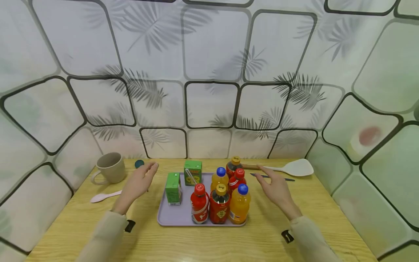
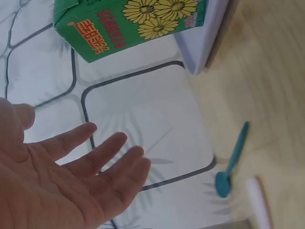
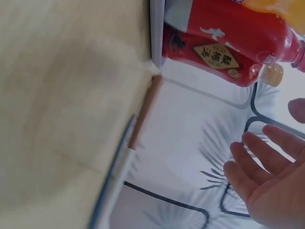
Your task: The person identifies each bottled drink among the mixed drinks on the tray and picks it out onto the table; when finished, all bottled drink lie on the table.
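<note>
A lilac tray point(image 1: 181, 218) lies mid-table between my two hands. On its left part stand two green drink cartons, the front carton point(image 1: 173, 189) and the back carton point(image 1: 193, 173). Several bottles crowd its right part, among them a red bottle point(image 1: 199, 204), a dark bottle with a yellow cap point(image 1: 220, 205) and an orange juice bottle point(image 1: 240, 205). My left hand point(image 1: 138, 183) hovers left of the tray, fingers apart from the cartons. To the right, my right hand point(image 1: 275, 189) hovers beside the bottles with its fingers extended. Neither hand touches anything.
Back left stands a beige mug point(image 1: 112, 168), with a pale pink spoon point(image 1: 104, 197) before it and a teal spoon point(image 2: 233, 162) near it. Back right lie a white spatula point(image 1: 298, 168) with a wooden handle and a dark slim utensil point(image 1: 288, 179). Patterned curtain surrounds the table.
</note>
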The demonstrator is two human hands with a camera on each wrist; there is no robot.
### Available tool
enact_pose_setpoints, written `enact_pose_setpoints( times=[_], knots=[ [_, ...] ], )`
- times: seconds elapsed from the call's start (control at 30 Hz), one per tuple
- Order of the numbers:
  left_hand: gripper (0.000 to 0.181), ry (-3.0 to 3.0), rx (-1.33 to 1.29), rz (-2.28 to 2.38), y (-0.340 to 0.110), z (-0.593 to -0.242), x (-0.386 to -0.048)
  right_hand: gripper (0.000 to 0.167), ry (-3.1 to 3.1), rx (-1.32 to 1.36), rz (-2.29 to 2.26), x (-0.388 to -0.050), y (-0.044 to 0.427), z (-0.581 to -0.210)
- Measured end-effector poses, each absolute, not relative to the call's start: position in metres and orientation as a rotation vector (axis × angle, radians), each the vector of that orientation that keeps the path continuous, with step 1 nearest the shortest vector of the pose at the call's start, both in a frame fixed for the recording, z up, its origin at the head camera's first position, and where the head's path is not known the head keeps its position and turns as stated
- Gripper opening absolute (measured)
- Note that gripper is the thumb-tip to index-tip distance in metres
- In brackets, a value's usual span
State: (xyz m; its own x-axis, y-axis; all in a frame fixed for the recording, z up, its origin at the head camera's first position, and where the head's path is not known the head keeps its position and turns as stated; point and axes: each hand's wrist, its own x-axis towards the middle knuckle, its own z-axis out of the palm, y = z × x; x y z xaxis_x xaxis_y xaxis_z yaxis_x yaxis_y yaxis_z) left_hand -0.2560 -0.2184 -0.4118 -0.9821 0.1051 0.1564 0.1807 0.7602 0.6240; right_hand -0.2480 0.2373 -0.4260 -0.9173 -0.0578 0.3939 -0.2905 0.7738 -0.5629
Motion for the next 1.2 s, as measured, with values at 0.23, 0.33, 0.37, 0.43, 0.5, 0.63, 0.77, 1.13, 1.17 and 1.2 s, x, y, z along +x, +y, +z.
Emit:
enact_pose_setpoints(
  times=[0.23,0.33,0.37,0.43,0.5,0.63,0.77,1.13,1.17,1.2],
  knots=[
    [0.07,-2.787,-0.154,-1.545,-0.236,-0.425,-0.256,0.043,-2.504,0.2,1.546,-0.243,0.243,-0.438],
    [0.066,-2.769,-0.156,-1.692,-0.24,-0.434,-0.257,0.046,-2.429,0.233,1.836,-0.24,0.243,-0.443],
    [0.064,-2.771,-0.159,-1.732,-0.242,-0.437,-0.258,0.047,-2.409,0.246,1.915,-0.239,0.243,-0.444],
    [0.059,-2.775,-0.169,-1.8,-0.244,-0.444,-0.259,0.05,-2.395,0.285,2.011,-0.235,0.243,-0.447],
    [0.054,-2.783,-0.194,-1.842,-0.245,-0.45,-0.26,0.05,-2.4,0.32,2.054,-0.232,0.243,-0.448],
    [0.048,-2.785,-0.251,-1.95,-0.245,-0.461,-0.263,0.05,-2.4,0.409,2.105,-0.225,0.241,-0.449],
    [0.051,-2.811,-0.254,-2.017,-0.243,-0.469,-0.265,0.047,-2.422,0.494,2.127,-0.22,0.238,-0.449],
    [0.056,-2.891,-0.28,-2.029,-0.239,-0.473,-0.269,0.055,-2.429,0.634,2.038,-0.213,0.226,-0.453],
    [0.056,-2.906,-0.289,-2.012,-0.238,-0.473,-0.27,0.056,-2.435,0.627,2.024,-0.212,0.225,-0.454],
    [0.056,-2.923,-0.299,-1.994,-0.236,-0.473,-0.271,0.057,-2.443,0.618,2.006,-0.211,0.224,-0.454]
  ],
)
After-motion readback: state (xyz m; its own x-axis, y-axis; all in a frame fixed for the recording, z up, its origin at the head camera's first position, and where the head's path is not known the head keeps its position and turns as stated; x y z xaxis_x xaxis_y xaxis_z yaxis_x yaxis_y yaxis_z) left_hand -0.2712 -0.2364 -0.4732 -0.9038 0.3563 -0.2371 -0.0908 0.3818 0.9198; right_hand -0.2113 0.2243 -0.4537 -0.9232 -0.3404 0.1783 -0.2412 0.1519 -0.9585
